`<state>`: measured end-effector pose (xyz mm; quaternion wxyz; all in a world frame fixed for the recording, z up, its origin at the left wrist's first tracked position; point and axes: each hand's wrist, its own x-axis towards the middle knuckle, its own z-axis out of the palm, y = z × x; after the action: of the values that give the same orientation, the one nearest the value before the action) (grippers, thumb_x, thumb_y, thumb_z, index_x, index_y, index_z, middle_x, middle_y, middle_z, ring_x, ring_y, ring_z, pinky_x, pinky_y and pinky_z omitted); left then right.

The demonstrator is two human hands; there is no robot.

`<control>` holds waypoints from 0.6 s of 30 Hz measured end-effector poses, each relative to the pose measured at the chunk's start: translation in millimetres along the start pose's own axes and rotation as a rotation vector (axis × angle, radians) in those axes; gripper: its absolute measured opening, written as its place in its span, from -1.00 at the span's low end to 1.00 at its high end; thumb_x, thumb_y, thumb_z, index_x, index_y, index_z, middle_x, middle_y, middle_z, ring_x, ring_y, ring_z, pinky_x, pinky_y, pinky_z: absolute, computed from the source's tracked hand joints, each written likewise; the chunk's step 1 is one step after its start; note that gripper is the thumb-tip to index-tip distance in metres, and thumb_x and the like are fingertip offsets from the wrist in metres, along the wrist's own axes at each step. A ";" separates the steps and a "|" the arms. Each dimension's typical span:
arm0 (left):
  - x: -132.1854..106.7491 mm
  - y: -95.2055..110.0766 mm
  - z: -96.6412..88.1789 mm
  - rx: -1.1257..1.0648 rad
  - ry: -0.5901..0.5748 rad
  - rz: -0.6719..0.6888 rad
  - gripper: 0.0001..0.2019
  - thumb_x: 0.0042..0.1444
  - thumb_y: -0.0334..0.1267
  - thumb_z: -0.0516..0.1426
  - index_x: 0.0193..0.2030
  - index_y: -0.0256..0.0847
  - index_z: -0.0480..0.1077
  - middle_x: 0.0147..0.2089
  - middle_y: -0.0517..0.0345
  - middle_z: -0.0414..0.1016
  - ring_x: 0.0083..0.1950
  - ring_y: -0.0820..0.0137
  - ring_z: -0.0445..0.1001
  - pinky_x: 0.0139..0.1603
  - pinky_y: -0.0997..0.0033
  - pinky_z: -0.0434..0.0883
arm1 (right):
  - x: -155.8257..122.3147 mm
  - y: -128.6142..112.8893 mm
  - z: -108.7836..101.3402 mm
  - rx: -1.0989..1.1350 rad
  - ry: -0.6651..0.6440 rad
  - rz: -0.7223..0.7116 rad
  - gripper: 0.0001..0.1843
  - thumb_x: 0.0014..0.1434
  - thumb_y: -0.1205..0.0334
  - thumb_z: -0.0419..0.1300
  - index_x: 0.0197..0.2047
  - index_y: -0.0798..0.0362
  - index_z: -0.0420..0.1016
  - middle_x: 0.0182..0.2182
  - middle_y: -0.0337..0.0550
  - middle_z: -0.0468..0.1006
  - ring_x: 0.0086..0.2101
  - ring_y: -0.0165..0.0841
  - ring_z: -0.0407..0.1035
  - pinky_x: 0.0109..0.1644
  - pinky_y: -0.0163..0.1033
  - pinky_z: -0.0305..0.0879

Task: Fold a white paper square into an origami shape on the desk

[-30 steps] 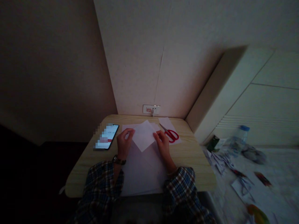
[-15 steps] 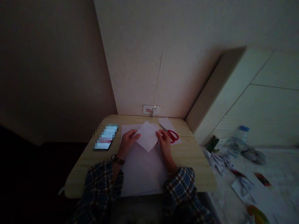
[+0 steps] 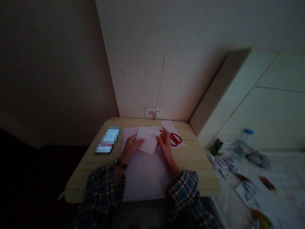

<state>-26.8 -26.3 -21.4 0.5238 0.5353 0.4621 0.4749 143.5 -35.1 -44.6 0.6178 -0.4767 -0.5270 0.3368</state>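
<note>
While the left hand [image 3: 130,148] gripped the small white paper [image 3: 148,140] by its left edge, thumb on top and the other fingers underneath, the right hand [image 3: 165,143] was at the opposite edge with its fingers bent; whether they pinched the paper or only touched it, I could not tell. The small paper was held slightly turned over the upper part of the large white sheets [image 3: 145,179], whose near edge lay close to the front of the table [image 3: 197,165]. On the left, a strip of wood grain separated the sheets from the phone [image 3: 109,140], leaving some room for that hand. On the right there was less: the red-handled scissors [image 3: 175,139] lay just beside the right hand, on a smaller piece of paper [image 3: 166,124]. Beyond them, wood ran to the table's right edge.

The tabletop was pale, with rounded corners, its far edge near a light wall [image 3: 138,70] with a socket [image 3: 154,112]. To the right, a whitish surface [image 3: 286,181] held paper scraps [image 3: 223,167] and a blue-capped bottle [image 3: 243,144]. The room was dim.
</note>
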 end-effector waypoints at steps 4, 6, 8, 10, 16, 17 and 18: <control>0.5 -2.9 -0.9 -0.067 0.026 0.020 -0.59 -0.12 -0.11 0.22 -0.15 -0.35 0.45 -0.21 -0.02 0.55 -0.24 0.26 0.46 -0.28 0.39 0.35 | -0.4 -2.4 1.5 0.049 0.018 0.039 -0.62 0.07 0.17 0.16 -0.04 -0.01 0.21 -0.27 -0.19 0.31 -0.33 -0.41 0.28 -0.36 -0.34 0.28; 0.4 -4.3 -0.7 -0.102 0.025 0.024 -0.56 -0.12 -0.10 0.22 -0.13 -0.35 0.45 -0.20 -0.02 0.55 -0.23 0.26 0.47 -0.28 0.39 0.35 | -0.9 -5.0 1.9 0.052 0.012 0.036 -0.62 0.07 0.18 0.16 -0.04 -0.02 0.20 -0.25 -0.18 0.31 -0.34 -0.41 0.28 -0.38 -0.34 0.29; 0.1 -5.2 0.0 -0.137 0.014 0.022 -0.55 -0.11 -0.09 0.22 -0.10 -0.34 0.44 -0.19 -0.02 0.55 -0.24 0.26 0.47 -0.28 0.39 0.35 | -1.4 -6.6 1.7 0.042 0.008 0.020 -0.62 0.07 0.20 0.15 -0.04 -0.02 0.19 -0.23 -0.17 0.31 -0.36 -0.43 0.28 -0.39 -0.35 0.30; -0.4 -5.5 0.9 -0.184 -0.006 0.018 -0.54 -0.09 -0.09 0.21 -0.07 -0.34 0.42 -0.18 -0.03 0.54 -0.22 0.26 0.47 -0.26 0.38 0.35 | -1.6 -6.7 0.9 0.015 0.013 -0.004 -0.63 0.07 0.20 0.15 -0.04 -0.03 0.18 -0.23 -0.18 0.32 -0.37 -0.44 0.29 -0.40 -0.35 0.30; -0.5 -5.0 1.8 -0.267 -0.003 0.001 -0.56 -0.08 -0.11 0.21 -0.07 -0.33 0.41 -0.15 -0.03 0.54 -0.16 0.25 0.47 -0.18 0.36 0.34 | -1.4 -6.7 0.3 -0.119 -0.044 -0.057 -0.85 0.12 0.24 0.07 -0.20 0.01 0.31 -0.32 -0.19 0.40 -0.40 -0.42 0.30 -0.41 -0.35 0.28; -0.4 -4.9 1.6 -0.273 -0.001 0.003 -0.55 -0.08 -0.11 0.21 -0.06 -0.32 0.41 -0.15 -0.02 0.54 -0.15 0.25 0.47 -0.17 0.36 0.34 | -1.7 -7.6 0.7 -0.147 -0.064 -0.061 -0.87 0.13 0.25 0.05 -0.22 0.01 0.33 -0.33 -0.19 0.41 -0.41 -0.41 0.30 -0.42 -0.35 0.27; -0.3 -4.8 1.5 -0.280 0.003 0.004 -0.55 -0.08 -0.10 0.21 -0.06 -0.31 0.41 -0.14 -0.02 0.54 -0.14 0.24 0.47 -0.16 0.36 0.34 | -2.1 -8.8 1.3 -0.168 -0.077 -0.065 -0.86 0.14 0.26 0.03 -0.22 0.02 0.34 -0.33 -0.18 0.42 -0.41 -0.41 0.31 -0.42 -0.34 0.27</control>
<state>-25.3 -26.7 -26.2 0.5919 0.4570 0.3910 0.5366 141.0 -39.5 -37.0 0.5656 -0.4961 -0.5918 0.2893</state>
